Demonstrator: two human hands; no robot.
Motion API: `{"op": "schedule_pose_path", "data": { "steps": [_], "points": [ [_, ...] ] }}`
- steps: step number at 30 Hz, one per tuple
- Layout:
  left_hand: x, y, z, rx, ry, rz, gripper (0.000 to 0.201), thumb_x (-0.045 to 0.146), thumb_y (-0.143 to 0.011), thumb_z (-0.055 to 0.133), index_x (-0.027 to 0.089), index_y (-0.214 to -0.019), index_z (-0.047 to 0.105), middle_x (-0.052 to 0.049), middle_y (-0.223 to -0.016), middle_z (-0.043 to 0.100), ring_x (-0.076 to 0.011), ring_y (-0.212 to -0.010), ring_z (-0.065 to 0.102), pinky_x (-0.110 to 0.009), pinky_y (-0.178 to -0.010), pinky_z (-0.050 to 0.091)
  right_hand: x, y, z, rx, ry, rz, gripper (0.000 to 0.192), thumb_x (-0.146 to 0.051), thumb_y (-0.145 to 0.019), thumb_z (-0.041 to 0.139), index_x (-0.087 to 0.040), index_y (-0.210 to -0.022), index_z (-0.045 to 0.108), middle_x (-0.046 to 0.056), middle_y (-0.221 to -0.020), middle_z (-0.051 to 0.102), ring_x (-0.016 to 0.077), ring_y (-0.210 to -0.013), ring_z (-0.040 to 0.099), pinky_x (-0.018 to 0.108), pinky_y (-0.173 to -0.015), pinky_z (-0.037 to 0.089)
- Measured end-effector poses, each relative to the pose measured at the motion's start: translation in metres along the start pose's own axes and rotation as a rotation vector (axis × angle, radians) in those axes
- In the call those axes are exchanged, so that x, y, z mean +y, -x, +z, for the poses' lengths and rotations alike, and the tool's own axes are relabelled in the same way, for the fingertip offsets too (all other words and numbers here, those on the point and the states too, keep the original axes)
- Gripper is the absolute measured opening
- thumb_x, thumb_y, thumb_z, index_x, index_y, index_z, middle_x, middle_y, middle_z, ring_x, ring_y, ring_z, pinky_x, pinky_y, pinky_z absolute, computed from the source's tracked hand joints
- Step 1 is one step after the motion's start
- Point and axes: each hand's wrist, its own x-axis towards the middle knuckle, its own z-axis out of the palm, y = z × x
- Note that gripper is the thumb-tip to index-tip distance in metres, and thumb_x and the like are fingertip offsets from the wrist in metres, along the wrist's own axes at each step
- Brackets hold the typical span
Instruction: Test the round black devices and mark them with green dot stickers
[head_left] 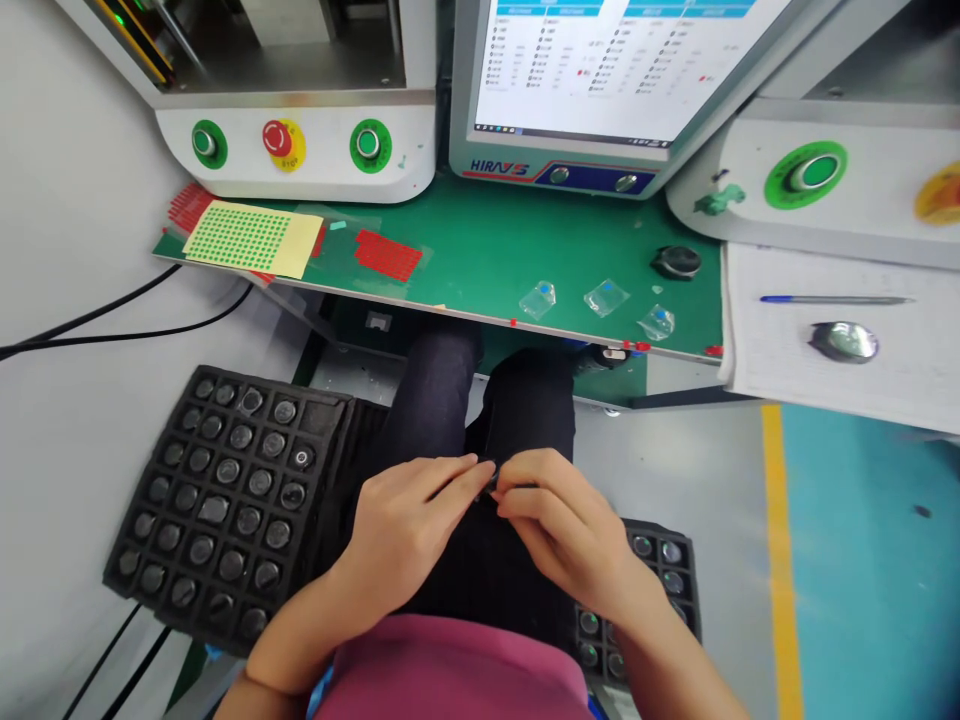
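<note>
Over my lap, my left hand (405,525) and my right hand (570,525) meet, fingertips nearly touching. Both are closed, fingers pinched around a small dark item that is mostly covered, so its kind cannot be told. To the left lies a black compartment tray (319,415) filled with round dark parts with clear or shiny faces. Partly behind my right forearm is a second black tray (686,545), holding similar parts with small green dots.
On the green bench (480,235) are a sheet of green dot stickers (247,238), red stickers (388,255), clear film pieces (606,297) and a black round part (677,262). A pen (832,299) and a shiny part (846,341) lie on paper. A monitor (585,75) stands behind.
</note>
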Motion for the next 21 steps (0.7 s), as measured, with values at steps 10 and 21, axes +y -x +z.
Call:
{"op": "schedule_pose_path", "data": {
  "steps": [10,21],
  "points": [
    [0.0001,0.0005,-0.0016,0.017,0.030,-0.003,0.023,0.018,-0.098,0.048,0.016,-0.110,0.067,-0.004,-0.100,0.077,-0.0149,-0.085,0.074,-0.027,-0.077,0.062,0.0040,0.0054,0.0024,0.090,-0.019,-0.092,0.028,0.000,-0.084,0.057,-0.019,-0.104,0.061,0.008,-0.091,0.072,0.0208,-0.087,0.069,0.036,-0.070,0.062],
    [-0.0039,0.0061,0.0024,-0.007,-0.031,0.014,0.023,0.013,-0.095,0.051,0.017,-0.111,0.067,-0.004,-0.103,0.076,-0.0168,-0.086,0.074,-0.029,-0.075,0.061,-0.0008,0.0001,-0.0021,-0.102,0.083,-0.017,0.022,0.000,-0.089,0.048,-0.020,-0.090,0.057,0.005,-0.082,0.062,0.0169,-0.078,0.059,0.030,-0.064,0.055]
  ]
}}
